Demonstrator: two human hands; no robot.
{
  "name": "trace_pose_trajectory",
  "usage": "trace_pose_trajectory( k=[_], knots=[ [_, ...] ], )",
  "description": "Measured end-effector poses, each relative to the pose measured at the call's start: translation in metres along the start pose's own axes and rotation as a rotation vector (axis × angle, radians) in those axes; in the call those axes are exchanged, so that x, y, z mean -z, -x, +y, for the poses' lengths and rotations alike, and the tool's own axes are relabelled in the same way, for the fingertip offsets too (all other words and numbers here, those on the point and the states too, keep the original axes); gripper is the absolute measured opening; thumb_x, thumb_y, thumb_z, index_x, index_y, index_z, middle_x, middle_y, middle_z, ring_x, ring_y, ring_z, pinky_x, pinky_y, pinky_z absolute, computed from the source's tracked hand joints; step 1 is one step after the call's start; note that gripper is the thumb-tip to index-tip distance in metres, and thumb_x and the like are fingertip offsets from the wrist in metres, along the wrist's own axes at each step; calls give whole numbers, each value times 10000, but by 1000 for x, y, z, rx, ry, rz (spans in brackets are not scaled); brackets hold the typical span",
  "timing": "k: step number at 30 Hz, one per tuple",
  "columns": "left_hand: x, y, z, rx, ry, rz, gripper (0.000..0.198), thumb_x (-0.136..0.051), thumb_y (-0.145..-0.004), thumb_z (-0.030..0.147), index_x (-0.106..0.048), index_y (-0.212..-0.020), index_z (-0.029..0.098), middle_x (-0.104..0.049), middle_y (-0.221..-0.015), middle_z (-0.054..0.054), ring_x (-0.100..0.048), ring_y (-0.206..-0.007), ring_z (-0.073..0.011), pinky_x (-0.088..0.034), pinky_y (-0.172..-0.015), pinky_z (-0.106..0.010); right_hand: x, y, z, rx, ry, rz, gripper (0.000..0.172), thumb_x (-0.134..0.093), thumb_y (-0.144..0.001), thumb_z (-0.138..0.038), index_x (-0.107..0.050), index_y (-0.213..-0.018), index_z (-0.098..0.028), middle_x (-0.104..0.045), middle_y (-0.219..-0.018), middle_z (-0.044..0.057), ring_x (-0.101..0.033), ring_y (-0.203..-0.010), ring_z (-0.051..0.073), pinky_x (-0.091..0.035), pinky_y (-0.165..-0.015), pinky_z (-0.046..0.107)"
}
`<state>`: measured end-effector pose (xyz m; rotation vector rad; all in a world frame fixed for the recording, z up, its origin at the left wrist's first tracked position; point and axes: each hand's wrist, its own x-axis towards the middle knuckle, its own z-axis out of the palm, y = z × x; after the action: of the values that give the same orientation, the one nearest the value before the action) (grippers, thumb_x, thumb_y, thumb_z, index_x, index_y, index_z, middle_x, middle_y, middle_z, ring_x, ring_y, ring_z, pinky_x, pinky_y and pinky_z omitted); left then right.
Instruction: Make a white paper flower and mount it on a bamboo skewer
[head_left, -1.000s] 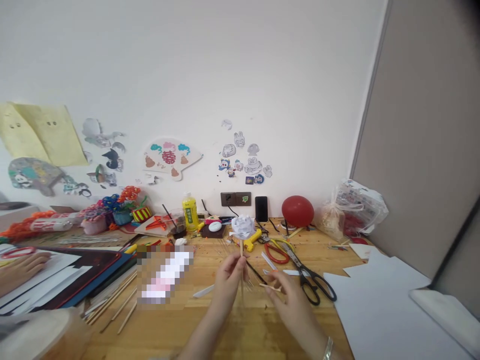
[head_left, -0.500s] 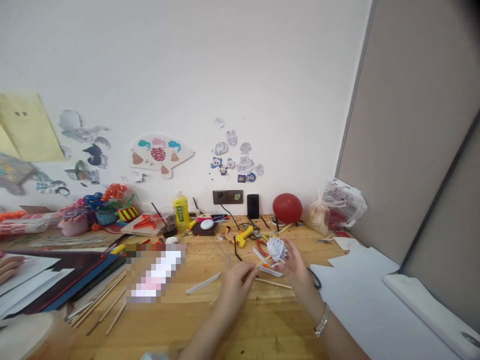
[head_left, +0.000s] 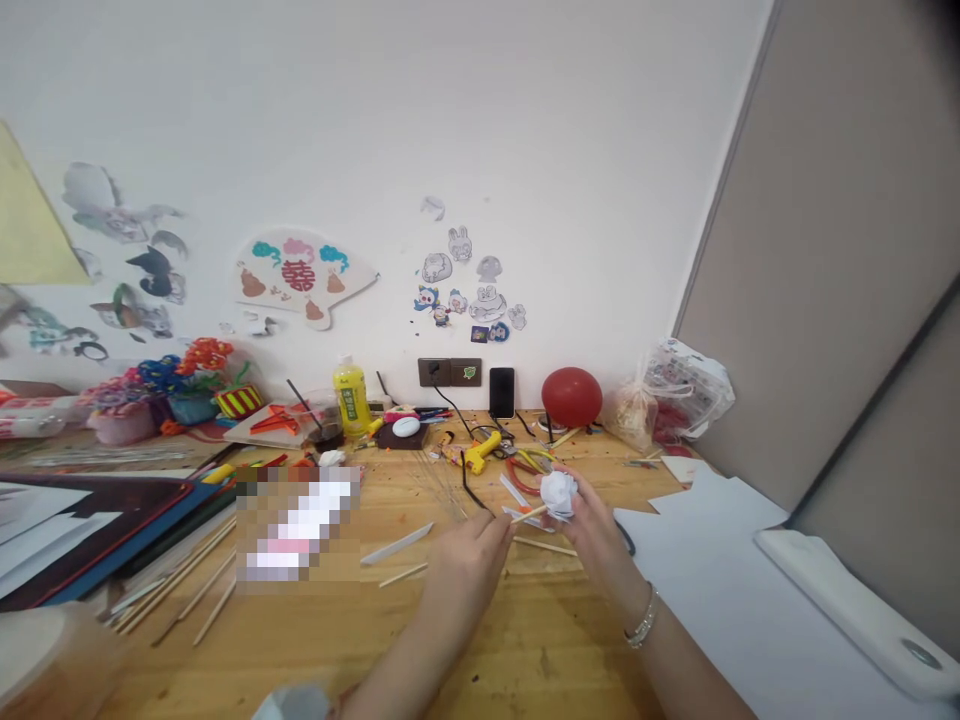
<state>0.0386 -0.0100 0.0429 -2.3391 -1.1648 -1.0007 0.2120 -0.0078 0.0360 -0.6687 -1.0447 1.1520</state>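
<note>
My left hand (head_left: 471,556) pinches a thin wooden stick (head_left: 528,515) that points to the right. At the stick's far end sits a white paper flower (head_left: 558,496), its layers bunched into a ball. My right hand (head_left: 592,530) has its fingers curled round the flower's back and right side; the fingertips are partly hidden behind it. White paper strips (head_left: 397,543) lie on the table to the left and just behind the hands. Another wooden stick (head_left: 545,547) lies on the tabletop below the flower.
A yellow glue gun (head_left: 481,454), pliers with red handles (head_left: 523,478) and a black cord lie behind my hands. Farther back stand a yellow-labelled bottle (head_left: 349,397), a phone (head_left: 502,392) and a red balloon (head_left: 572,397). White sheets (head_left: 697,570) cover the right side; sticks (head_left: 180,575) lie left.
My right hand has closed more around the paper flower, which now looks rounder and more compact. The view has shifted slightly, and the other person's hand at the left edge is out of sight.
</note>
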Motion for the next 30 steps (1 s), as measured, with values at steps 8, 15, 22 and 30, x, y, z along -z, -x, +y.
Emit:
trace_pose_trajectory(
  k=[8,15,22,30],
  knots=[
    [22,0,10,-203,-285,143,122,-455,-830,116,-565,-881,134,-601,-621,-9,-547,-518,-148,-343,-456,-280,-4,1,-2,-65,-93,-24,386,-565,-768,-452,-549,-1111,-274,-588,-1161,35,-520,-1067,231,-444,-878,404],
    [35,-3,22,-258,-380,192,144,-440,-815,75,-552,-901,106,-590,-634,-17,-532,-514,-140,-336,-451,-289,3,2,1,-126,-225,-56,362,-534,-783,-408,-552,-1120,-278,-630,-1082,29,-547,-1023,231,-406,-914,451],
    [43,-1,30,-234,-407,163,120,-470,-801,91,-570,-867,102,-580,-610,-8,-520,-511,-137,-303,-452,-287,13,-1,7,-99,-137,-74,368,-506,-789,-447,-547,-1105,-264,-623,-1058,51,-551,-977,243,-410,-877,432],
    [40,2,31,-226,-391,146,104,-485,-806,124,-582,-843,115,-571,-604,-6,-499,-514,-133,-268,-452,-293,7,4,-3,-96,-49,-102,404,-534,-764,-415,-520,-1123,-230,-614,-1065,65,-561,-924,245,-418,-828,399]
  ],
)
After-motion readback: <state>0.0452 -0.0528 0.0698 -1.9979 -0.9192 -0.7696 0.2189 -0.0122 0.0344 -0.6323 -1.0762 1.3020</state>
